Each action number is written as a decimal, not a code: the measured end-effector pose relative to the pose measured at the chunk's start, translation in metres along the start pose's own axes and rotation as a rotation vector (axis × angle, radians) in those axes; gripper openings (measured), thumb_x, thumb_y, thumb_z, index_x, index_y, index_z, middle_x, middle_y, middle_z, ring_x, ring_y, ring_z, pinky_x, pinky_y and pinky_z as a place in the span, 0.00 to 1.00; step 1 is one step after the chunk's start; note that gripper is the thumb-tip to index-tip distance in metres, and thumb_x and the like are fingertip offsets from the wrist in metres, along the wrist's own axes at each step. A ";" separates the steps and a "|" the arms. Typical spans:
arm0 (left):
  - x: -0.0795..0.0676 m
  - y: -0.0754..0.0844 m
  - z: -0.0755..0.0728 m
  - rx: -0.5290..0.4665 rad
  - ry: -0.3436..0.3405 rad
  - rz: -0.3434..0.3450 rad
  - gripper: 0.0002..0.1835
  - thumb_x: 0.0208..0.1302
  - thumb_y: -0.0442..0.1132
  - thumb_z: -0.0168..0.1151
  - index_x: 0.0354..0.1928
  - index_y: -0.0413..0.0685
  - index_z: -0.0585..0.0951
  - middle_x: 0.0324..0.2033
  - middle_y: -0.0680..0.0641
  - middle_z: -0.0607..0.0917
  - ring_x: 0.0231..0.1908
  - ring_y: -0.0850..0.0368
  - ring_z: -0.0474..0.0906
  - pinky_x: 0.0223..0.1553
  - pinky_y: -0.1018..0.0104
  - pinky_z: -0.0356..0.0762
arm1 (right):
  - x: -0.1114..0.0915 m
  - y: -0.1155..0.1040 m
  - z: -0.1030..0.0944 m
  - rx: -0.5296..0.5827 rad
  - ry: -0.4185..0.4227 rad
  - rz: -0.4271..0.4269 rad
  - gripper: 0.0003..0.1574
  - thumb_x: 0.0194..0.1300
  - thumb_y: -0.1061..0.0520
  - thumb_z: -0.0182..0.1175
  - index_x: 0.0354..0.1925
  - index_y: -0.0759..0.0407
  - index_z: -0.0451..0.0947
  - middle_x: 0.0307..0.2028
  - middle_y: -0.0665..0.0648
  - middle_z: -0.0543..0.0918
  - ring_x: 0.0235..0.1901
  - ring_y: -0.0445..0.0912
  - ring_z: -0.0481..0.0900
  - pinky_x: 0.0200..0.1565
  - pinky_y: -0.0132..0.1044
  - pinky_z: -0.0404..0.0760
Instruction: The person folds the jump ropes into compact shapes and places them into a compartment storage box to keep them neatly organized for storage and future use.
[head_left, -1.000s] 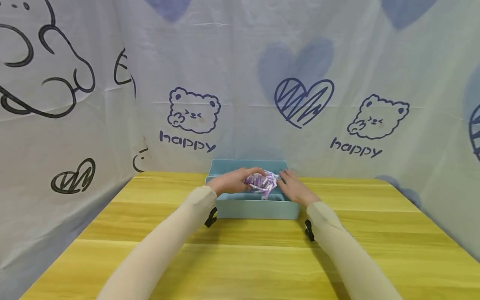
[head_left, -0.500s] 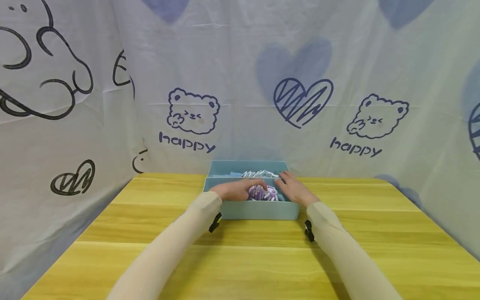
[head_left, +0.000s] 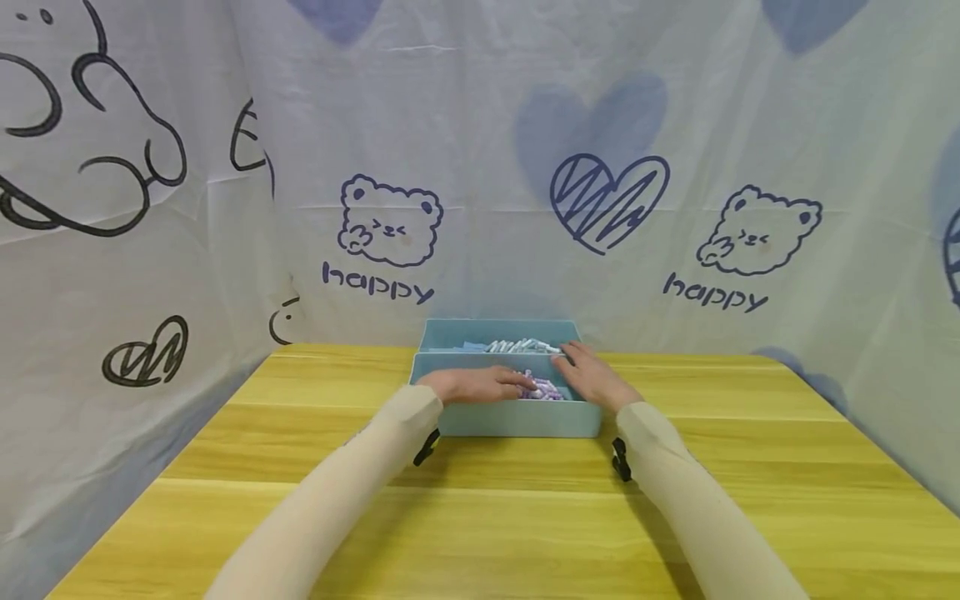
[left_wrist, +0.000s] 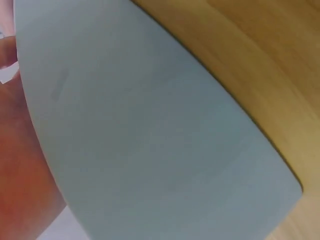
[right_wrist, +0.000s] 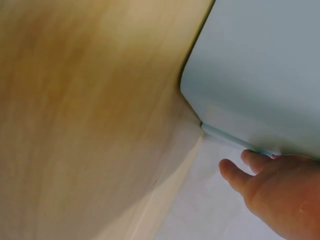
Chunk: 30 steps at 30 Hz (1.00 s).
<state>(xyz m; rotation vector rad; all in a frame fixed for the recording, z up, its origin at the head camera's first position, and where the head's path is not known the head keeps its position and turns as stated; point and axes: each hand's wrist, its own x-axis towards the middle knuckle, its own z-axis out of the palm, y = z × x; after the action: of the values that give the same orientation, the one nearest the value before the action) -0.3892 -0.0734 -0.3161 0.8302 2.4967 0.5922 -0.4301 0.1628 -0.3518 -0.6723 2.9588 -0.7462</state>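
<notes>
A light blue box [head_left: 517, 422] with a front and a back compartment stands at the far side of the table. My left hand [head_left: 474, 384] is over the left part of the front compartment, its fingers stretched above a heap of small purple-and-white sticks [head_left: 543, 388]; part of the heap is hidden behind them. On the box's right side rests my right hand [head_left: 594, 380], fingers lying at the rim near the divider. In the left wrist view the box wall [left_wrist: 150, 125] hides most of the left hand. The right wrist view has the right hand [right_wrist: 280, 192] against the box's edge.
Small white-and-light-blue sticks [head_left: 522, 345] and a blue piece [head_left: 471, 347] lie in the back compartment. Behind the wooden table [head_left: 510, 533] hangs a white curtain [head_left: 480, 150] with heart and bear drawings.
My left hand has lowered the bundle of purple-and-white sticks into the front compartment and let it go, its fingers straightening. The back compartment's sticks have come into view. The right hand stays put.
</notes>
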 end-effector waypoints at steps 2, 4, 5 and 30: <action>-0.001 0.001 0.001 0.025 -0.002 -0.006 0.26 0.77 0.51 0.38 0.73 0.61 0.65 0.75 0.47 0.54 0.74 0.47 0.46 0.70 0.47 0.49 | 0.000 0.000 0.000 0.004 0.004 0.003 0.40 0.80 0.42 0.34 0.73 0.71 0.52 0.72 0.74 0.51 0.71 0.66 0.49 0.69 0.58 0.48; -0.003 0.001 0.002 0.037 -0.003 -0.013 0.26 0.77 0.52 0.36 0.74 0.61 0.64 0.76 0.46 0.52 0.74 0.47 0.45 0.70 0.46 0.48 | -0.001 0.000 0.001 0.011 0.006 0.007 0.40 0.80 0.43 0.35 0.73 0.71 0.52 0.72 0.74 0.52 0.71 0.66 0.49 0.69 0.58 0.48; -0.003 0.002 0.003 0.043 -0.002 -0.022 0.26 0.77 0.53 0.36 0.74 0.62 0.64 0.76 0.46 0.52 0.74 0.48 0.44 0.70 0.46 0.47 | -0.002 0.000 0.002 0.009 0.008 0.004 0.40 0.79 0.43 0.35 0.73 0.72 0.53 0.72 0.74 0.52 0.71 0.66 0.49 0.69 0.58 0.49; -0.066 0.021 0.004 0.248 0.530 -0.276 0.32 0.78 0.53 0.40 0.76 0.46 0.55 0.74 0.41 0.56 0.72 0.40 0.50 0.68 0.40 0.49 | -0.097 -0.069 -0.062 -0.059 0.074 -0.059 0.48 0.76 0.33 0.38 0.78 0.60 0.41 0.76 0.63 0.38 0.74 0.61 0.32 0.68 0.62 0.38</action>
<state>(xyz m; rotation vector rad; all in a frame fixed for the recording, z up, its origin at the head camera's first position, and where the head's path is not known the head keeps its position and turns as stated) -0.3298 -0.0993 -0.2904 0.4276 3.1480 0.4537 -0.3217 0.1757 -0.2738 -0.7554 3.0514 -0.7048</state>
